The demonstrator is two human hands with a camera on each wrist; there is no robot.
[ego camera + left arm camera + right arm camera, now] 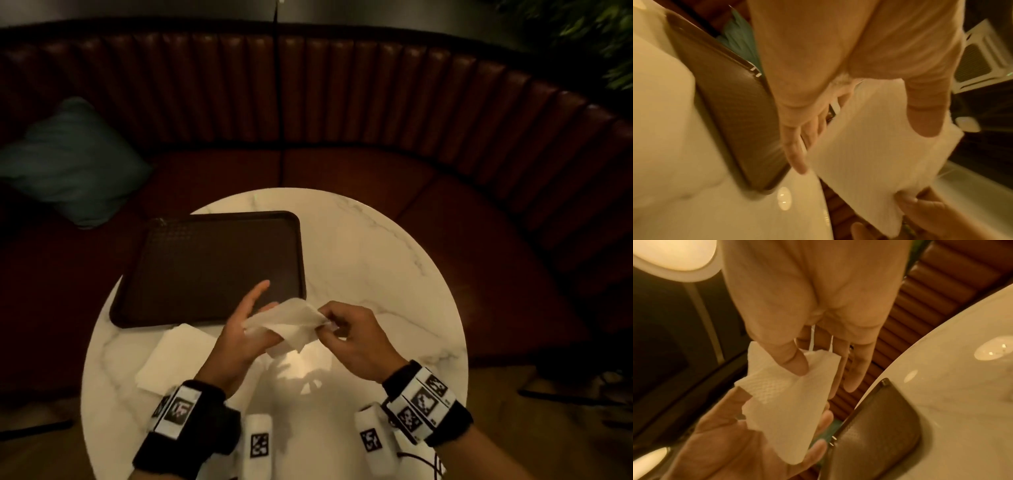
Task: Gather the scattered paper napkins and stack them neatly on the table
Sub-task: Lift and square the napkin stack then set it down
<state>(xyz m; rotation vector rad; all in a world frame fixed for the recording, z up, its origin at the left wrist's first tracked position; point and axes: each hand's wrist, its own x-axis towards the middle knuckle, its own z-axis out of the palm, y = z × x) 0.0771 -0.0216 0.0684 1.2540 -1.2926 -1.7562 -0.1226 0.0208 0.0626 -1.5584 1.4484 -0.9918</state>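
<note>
Tray (209, 260): dark, textured, rounded rectangle; nothing held.
Napkin (291, 323): white embossed paper, pinched beside tray by left hand (239, 337) grip and right hand (356, 337) grip.

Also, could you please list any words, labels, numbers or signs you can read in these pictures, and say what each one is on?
No readable words or numbers.
Black wrist bands: black-and-white square code markers, patterns only.
White cylindrical pieces by the wrists: the same kind of marker, no text.
White paper napkin, dark brown plastic tray, white marble round table: blank.
</note>
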